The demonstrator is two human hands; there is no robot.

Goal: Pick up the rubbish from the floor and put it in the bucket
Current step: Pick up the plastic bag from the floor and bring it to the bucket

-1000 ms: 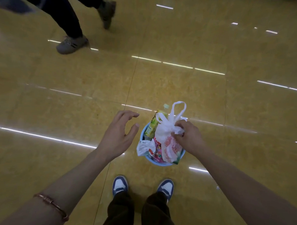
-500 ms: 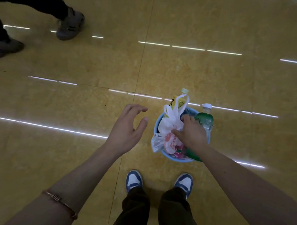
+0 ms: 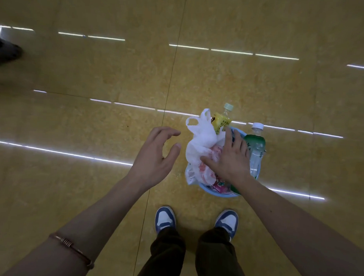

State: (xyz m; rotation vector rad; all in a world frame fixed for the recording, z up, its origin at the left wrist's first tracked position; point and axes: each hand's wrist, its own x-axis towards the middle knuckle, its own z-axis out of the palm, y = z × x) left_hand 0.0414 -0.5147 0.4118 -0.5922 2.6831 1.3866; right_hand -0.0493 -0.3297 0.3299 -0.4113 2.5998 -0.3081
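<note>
A light blue bucket (image 3: 218, 193) stands on the floor just ahead of my feet, heaped with rubbish. A white plastic bag (image 3: 199, 142) with red print sticks up on its left side. A yellow-labelled bottle (image 3: 222, 119) and a green bottle (image 3: 255, 146) with a white cap poke out at the back and right. My right hand (image 3: 228, 158) lies flat over the pile with fingers spread, its thumb against the bag. My left hand (image 3: 153, 155) hovers to the left of the bucket, fingers loosely curved, holding nothing.
The yellow tiled floor (image 3: 96, 83) shows bright light reflections and dark seams. Another person's dark shoe (image 3: 5, 52) is at the far left edge. My blue and white shoes (image 3: 165, 218) stand right behind the bucket.
My right hand let go of the white bag and now lies flat with spread fingers on the pile. The other person walked off to the left. My left hand stayed beside the bucket.
</note>
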